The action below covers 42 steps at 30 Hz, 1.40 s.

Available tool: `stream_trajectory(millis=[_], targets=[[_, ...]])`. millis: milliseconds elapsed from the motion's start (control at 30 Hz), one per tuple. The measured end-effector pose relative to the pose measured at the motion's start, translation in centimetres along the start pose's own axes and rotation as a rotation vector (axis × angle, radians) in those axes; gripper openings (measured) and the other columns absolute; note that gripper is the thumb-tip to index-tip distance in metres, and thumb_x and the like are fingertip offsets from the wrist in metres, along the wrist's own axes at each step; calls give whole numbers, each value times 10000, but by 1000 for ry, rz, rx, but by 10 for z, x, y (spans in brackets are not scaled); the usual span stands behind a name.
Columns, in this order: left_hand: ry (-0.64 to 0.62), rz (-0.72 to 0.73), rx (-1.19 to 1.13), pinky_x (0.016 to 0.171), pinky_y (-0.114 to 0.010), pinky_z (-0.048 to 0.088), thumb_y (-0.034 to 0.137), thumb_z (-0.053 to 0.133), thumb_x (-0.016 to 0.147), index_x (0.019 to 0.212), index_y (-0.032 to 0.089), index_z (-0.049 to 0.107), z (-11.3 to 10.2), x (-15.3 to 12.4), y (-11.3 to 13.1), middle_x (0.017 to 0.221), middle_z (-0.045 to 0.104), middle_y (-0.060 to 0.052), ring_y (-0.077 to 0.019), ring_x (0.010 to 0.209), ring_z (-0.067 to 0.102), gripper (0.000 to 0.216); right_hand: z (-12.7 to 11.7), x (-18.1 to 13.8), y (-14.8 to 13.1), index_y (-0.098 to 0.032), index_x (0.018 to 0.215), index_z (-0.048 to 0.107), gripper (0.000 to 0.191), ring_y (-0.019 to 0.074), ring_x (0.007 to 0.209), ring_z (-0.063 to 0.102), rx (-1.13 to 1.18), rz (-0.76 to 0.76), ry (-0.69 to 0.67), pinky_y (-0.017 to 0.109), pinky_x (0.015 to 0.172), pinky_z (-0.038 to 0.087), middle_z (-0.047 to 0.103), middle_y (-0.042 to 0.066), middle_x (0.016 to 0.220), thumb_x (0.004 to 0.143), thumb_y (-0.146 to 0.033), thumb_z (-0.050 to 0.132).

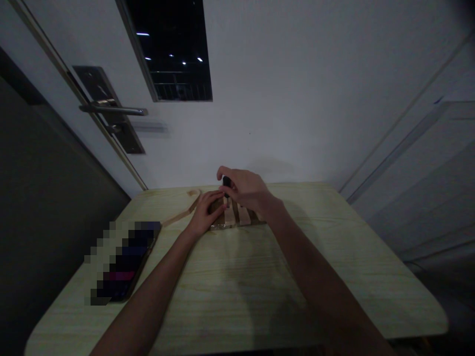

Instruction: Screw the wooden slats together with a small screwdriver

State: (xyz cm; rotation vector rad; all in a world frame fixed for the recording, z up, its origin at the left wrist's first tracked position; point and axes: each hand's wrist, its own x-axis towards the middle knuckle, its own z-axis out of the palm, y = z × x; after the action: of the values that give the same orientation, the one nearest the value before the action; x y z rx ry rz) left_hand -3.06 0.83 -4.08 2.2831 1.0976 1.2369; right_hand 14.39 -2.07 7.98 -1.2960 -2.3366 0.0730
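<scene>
A small brown board [217, 219] lies near the back of the table, with pale wooden strips [244, 215] across it and clear tape or film along its front edge. My right hand [247, 187] is closed around the black handle of a screwdriver [226, 182]. The screwdriver stands nearly upright, its metal shaft pointing down at the left strip; whether its tip sits in a screw is too small to tell. Over the board's left end rests my left hand [205, 211], fingers along the back and thumb across the front, steadying it beside the shaft.
The light wood-grain table [208, 306] stands against a white door [267, 113] with a metal handle [118, 110] and a dark window. A phone [129, 262], partly pixelated, lies at the left. Behind my left hand is a curled pale strip [181, 214].
</scene>
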Motion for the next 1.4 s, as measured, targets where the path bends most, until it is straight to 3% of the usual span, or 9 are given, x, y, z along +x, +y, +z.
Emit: stream_trajectory(millis=[133,267,500,633,833,1033,1167,1400], targets=[[1,-8,15,992,-452,393,396,573,834,1116,236,605,0,0,0,1193,598,-71,-243,1136,509,326,0,1,-2,-234,926,586,155,143,743,548,-39,32,2,258,585,305,658,17,873,870,-362,518],[-3,5,18,993,-451,390,389,571,836,1113,232,608,-1,0,2,1180,606,-68,-244,1129,512,320,0,0,-3,-234,1084,561,266,161,788,574,-38,84,-1,267,612,354,663,43,944,914,-387,425],[-17,17,1,1002,-461,382,371,570,842,1113,218,608,0,1,1,1175,610,-79,-245,1119,521,314,2,-2,1,-188,1185,533,353,166,942,579,-62,30,15,276,745,425,613,76,1141,890,-169,339],[-7,3,16,997,-468,390,383,576,837,1103,225,610,0,0,-1,1179,609,-75,-249,1129,514,311,-2,-1,-2,-252,1179,543,325,146,858,585,10,11,32,264,708,400,666,21,1021,877,-215,431],[13,27,16,995,-445,397,390,568,845,1131,228,598,0,-1,0,1179,603,-74,-237,1131,512,330,-4,3,0,-243,943,640,187,132,734,568,-21,81,39,247,603,337,681,5,874,847,-371,543],[7,23,5,989,-449,399,394,568,845,1123,227,603,0,-1,1,1171,607,-75,-238,1117,518,326,2,0,6,-219,1217,579,348,172,955,581,9,50,61,275,780,407,653,58,1098,903,-281,440],[6,22,2,986,-453,399,388,578,840,1118,220,606,0,-1,0,1161,611,-82,-240,1107,524,326,-1,-3,1,-173,1241,560,400,176,994,578,7,40,67,278,819,416,635,82,1158,884,-190,381],[11,25,1,993,-457,396,383,573,843,1118,218,601,0,-1,0,1179,606,-80,-238,1123,514,322,-4,0,1,-264,1134,591,314,132,739,581,59,51,46,252,644,367,689,10,944,851,-238,458]])
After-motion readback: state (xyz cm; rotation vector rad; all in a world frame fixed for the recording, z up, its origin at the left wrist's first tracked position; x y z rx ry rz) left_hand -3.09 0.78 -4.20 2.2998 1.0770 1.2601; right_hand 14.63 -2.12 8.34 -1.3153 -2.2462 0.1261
